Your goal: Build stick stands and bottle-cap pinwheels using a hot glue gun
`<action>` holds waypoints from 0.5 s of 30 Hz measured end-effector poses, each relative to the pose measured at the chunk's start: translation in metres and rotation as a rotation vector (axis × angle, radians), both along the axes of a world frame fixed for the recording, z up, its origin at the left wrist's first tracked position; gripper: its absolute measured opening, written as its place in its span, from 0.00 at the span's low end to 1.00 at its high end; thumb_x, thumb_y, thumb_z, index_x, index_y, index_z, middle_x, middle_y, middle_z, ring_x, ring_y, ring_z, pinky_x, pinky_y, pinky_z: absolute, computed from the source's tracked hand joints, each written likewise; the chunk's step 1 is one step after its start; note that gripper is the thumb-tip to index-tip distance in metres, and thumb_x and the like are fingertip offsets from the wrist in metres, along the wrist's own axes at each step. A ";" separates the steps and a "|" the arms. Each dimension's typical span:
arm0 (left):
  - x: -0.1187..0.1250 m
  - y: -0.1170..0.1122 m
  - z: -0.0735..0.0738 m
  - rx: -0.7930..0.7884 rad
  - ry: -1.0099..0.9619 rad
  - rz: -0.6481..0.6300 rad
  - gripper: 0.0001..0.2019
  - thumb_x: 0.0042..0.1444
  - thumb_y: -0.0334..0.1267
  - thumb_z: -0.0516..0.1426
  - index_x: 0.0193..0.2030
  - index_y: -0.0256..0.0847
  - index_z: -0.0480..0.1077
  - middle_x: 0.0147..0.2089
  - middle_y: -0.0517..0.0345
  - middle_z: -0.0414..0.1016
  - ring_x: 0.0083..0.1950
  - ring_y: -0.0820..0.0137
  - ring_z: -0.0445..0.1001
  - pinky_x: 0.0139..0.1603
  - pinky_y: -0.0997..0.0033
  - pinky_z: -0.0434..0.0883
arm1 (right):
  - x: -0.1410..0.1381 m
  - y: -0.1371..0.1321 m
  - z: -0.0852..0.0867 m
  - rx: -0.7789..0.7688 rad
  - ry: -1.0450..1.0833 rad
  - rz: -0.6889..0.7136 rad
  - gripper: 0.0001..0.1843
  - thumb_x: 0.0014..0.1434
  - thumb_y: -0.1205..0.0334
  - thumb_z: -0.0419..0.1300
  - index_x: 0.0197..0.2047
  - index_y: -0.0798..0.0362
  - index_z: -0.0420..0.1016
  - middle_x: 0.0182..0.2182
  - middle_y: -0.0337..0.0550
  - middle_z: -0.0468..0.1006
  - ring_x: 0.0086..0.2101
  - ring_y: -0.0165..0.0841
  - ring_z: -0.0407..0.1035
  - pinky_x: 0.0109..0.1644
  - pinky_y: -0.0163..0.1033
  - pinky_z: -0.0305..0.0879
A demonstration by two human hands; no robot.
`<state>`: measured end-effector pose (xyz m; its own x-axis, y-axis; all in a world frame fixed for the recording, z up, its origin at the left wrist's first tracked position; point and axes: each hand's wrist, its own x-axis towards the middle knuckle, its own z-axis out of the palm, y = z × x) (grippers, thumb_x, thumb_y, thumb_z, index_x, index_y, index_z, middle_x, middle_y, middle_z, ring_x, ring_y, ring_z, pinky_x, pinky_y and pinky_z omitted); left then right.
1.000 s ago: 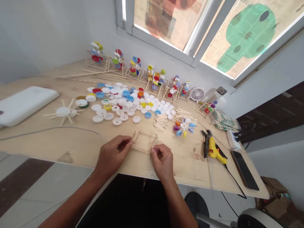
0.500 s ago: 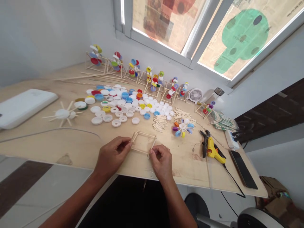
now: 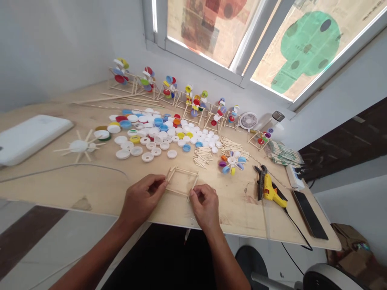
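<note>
At the left of the table (image 3: 99, 183), a white-hubbed spoked wheel (image 3: 79, 146) is laid. The left side of a stick frame (image 3: 186, 170), near the table's front edge, is pinched between thumb and fingers of the left hand (image 3: 143, 197). Behind the frame, bottle caps (image 3: 163, 128) are spread. Its right side is grasped by the right hand (image 3: 206, 205), with short sticks (image 3: 202, 156) heaped beyond. Farther right, a cap-tipped wheel (image 3: 232, 160), a yellow glue gun (image 3: 270, 191) and a dark phone (image 3: 310, 215) are set out.

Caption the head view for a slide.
Left hand and right hand hold a stick frame at a table strewn with plastic caps and loose sticks.
</note>
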<state>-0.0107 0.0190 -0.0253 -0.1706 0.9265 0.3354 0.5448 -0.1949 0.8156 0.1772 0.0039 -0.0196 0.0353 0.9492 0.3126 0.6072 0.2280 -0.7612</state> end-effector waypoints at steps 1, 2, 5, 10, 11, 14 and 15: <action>0.000 0.000 0.000 0.005 -0.001 -0.002 0.14 0.55 0.51 0.56 0.34 0.44 0.74 0.32 0.60 0.80 0.29 0.70 0.77 0.34 0.72 0.74 | 0.000 0.000 0.000 -0.001 0.001 -0.001 0.09 0.60 0.61 0.58 0.29 0.52 0.73 0.26 0.39 0.76 0.31 0.34 0.70 0.45 0.42 0.59; 0.000 0.000 0.000 0.008 -0.005 -0.004 0.14 0.55 0.51 0.56 0.34 0.44 0.74 0.32 0.60 0.80 0.29 0.70 0.77 0.34 0.72 0.74 | 0.000 0.000 0.000 -0.002 0.001 -0.001 0.09 0.60 0.60 0.58 0.29 0.52 0.73 0.27 0.39 0.76 0.31 0.34 0.70 0.45 0.42 0.59; 0.001 0.001 -0.001 0.008 -0.015 -0.002 0.14 0.55 0.51 0.55 0.34 0.44 0.74 0.32 0.59 0.80 0.29 0.70 0.77 0.34 0.72 0.74 | 0.000 0.000 0.000 -0.009 0.000 -0.003 0.09 0.60 0.61 0.58 0.28 0.52 0.73 0.27 0.39 0.76 0.31 0.34 0.70 0.45 0.42 0.59; 0.001 0.001 -0.001 -0.013 -0.011 -0.006 0.14 0.55 0.51 0.55 0.34 0.43 0.74 0.32 0.58 0.81 0.30 0.69 0.78 0.36 0.70 0.74 | 0.000 0.000 0.000 0.001 -0.006 -0.010 0.09 0.60 0.61 0.58 0.29 0.52 0.73 0.27 0.39 0.77 0.31 0.34 0.70 0.45 0.42 0.60; 0.001 0.001 0.000 -0.015 -0.013 -0.004 0.14 0.55 0.51 0.55 0.34 0.43 0.74 0.32 0.58 0.81 0.30 0.69 0.78 0.36 0.70 0.74 | 0.000 0.000 0.000 0.003 -0.007 -0.010 0.09 0.60 0.61 0.58 0.29 0.52 0.73 0.27 0.39 0.77 0.31 0.34 0.70 0.44 0.42 0.60; 0.001 0.000 0.000 -0.019 -0.016 0.000 0.14 0.55 0.51 0.55 0.34 0.43 0.74 0.32 0.58 0.81 0.30 0.69 0.78 0.36 0.70 0.74 | 0.000 0.000 0.000 0.003 -0.010 -0.008 0.10 0.60 0.60 0.58 0.28 0.52 0.73 0.27 0.39 0.77 0.31 0.34 0.70 0.44 0.42 0.60; 0.001 0.000 0.000 -0.020 -0.015 -0.001 0.14 0.55 0.51 0.55 0.34 0.43 0.74 0.32 0.58 0.81 0.30 0.69 0.78 0.36 0.70 0.74 | 0.000 0.000 -0.001 0.003 -0.010 -0.008 0.10 0.60 0.60 0.58 0.28 0.52 0.73 0.27 0.40 0.77 0.31 0.34 0.70 0.44 0.42 0.60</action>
<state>-0.0094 0.0187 -0.0255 -0.1748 0.9333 0.3138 0.5319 -0.1787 0.8277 0.1767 0.0039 -0.0202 0.0399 0.9480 0.3156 0.6162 0.2253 -0.7546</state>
